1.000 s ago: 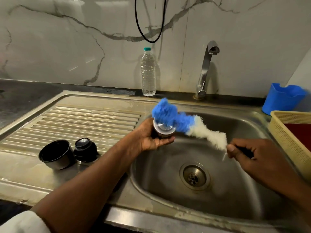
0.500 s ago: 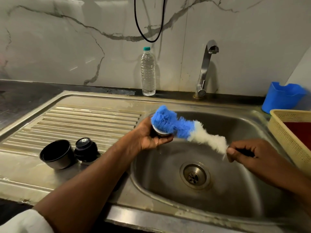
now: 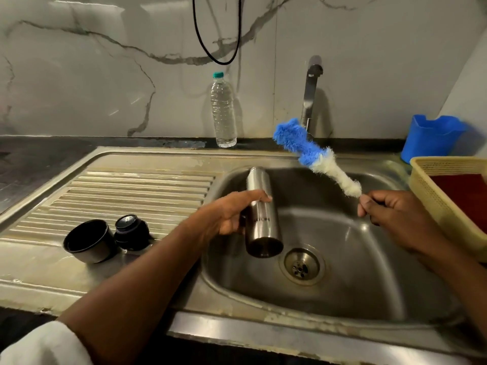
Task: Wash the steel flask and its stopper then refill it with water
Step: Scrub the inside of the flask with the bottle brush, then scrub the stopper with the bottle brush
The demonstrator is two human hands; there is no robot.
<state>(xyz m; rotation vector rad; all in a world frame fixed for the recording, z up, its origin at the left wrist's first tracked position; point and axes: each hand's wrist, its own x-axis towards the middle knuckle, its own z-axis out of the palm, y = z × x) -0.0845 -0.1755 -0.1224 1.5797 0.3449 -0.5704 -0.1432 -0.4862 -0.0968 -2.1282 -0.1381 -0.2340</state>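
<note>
Gripping the steel flask (image 3: pixel 262 219) in the left hand (image 3: pixel 232 216), tilted over the sink basin (image 3: pixel 342 285), open mouth facing the camera. Pinching a blue-and-white bottle brush (image 3: pixel 313 156) in the right hand (image 3: pixel 390 210), clear of the flask. Resting on the drainboard: black cup (image 3: pixel 88 241) touching stopper (image 3: pixel 131 231). Standing behind: water bottle (image 3: pixel 223 111), tap (image 3: pixel 311 88).

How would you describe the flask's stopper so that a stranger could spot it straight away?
Start at the steel sink and look left to its ribbed draining board. Near the board's front edge two dark things sit side by side; the stopper is the right one. Unlike the open, hollow black cup beside it, it is smaller, with a closed, shiny top.
</note>
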